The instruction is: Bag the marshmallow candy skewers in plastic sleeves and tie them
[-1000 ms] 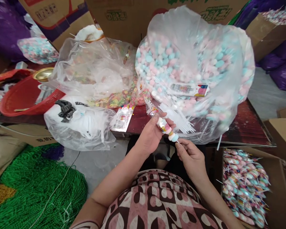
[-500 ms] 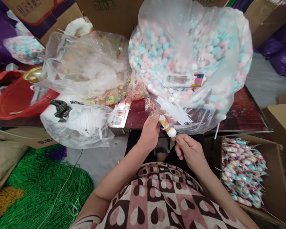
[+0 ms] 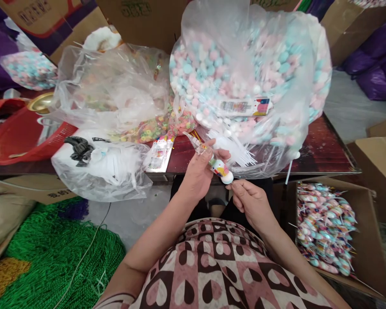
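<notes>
Over the table's front edge, my left hand (image 3: pixel 196 176) is closed around a marshmallow stick (image 3: pixel 223 171) in a clear printed wrapper. The wrapper's loose, pointed end sticks out up and left past my thumb. A white and pale blue marshmallow shows at the lower end. My right hand (image 3: pixel 251 197) pinches at that lower end, where the thin stick is mostly hidden by the fingers. Just beyond my hands lies a bundle of white sticks (image 3: pixel 233 148), by the large clear bag of pink, blue and white marshmallows (image 3: pixel 209 64).
Left of centre are a bag of gummy rings (image 3: pixel 148 128), a printed wrapper pack (image 3: pixel 161 154), a bag of white sticks (image 3: pixel 116 167) and a red basket (image 3: pixel 13 141). A cardboard box (image 3: pixel 369 240) at right holds many wrapped marshmallow sticks. Green cord (image 3: pixel 67 253) lies lower left.
My left fingers have shifted on the wrapper, and its loose end now points further up and left. Both hands have moved slightly left in view, along with the whole scene.
</notes>
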Tool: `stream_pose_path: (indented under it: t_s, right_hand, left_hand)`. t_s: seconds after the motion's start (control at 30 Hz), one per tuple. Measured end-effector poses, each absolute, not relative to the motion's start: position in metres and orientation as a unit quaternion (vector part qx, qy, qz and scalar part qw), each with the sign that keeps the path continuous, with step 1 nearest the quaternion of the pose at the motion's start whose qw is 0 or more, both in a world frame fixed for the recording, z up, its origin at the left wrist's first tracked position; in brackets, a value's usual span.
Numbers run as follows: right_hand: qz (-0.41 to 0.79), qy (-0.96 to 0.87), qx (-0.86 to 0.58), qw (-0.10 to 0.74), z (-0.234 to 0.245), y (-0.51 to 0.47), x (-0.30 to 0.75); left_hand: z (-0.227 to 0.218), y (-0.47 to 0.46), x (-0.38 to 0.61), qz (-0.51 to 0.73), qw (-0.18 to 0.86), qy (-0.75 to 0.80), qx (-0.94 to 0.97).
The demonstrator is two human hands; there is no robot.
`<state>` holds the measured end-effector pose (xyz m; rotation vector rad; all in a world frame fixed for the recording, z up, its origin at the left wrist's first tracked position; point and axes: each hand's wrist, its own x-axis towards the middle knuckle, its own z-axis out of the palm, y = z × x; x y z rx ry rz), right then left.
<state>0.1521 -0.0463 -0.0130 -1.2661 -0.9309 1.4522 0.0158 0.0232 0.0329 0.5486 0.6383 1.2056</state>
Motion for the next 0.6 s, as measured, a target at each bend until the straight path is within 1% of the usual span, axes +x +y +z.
stream_pose_path:
  t_s: [0.23,0.43,0.6]
  right_hand:
    - [0.590,-0.392,-0.511,0.487,-0.006,-0.043,0.144]
    - [0.557,-0.428,-0.532,0.473,-0.002,-0.043,0.152]
    - [0.575,-0.397,-0.519,0.493,-0.006,-0.042,0.149]
  left_hand:
    - [0.023,0.010,0.035,0.501,0.764,0.322,0.247]
    - [0.025,0.017,0.029,0.547,0.729,0.325,0.253]
    - [0.016,0.006,0.033,0.475,0.770,0.327,0.272]
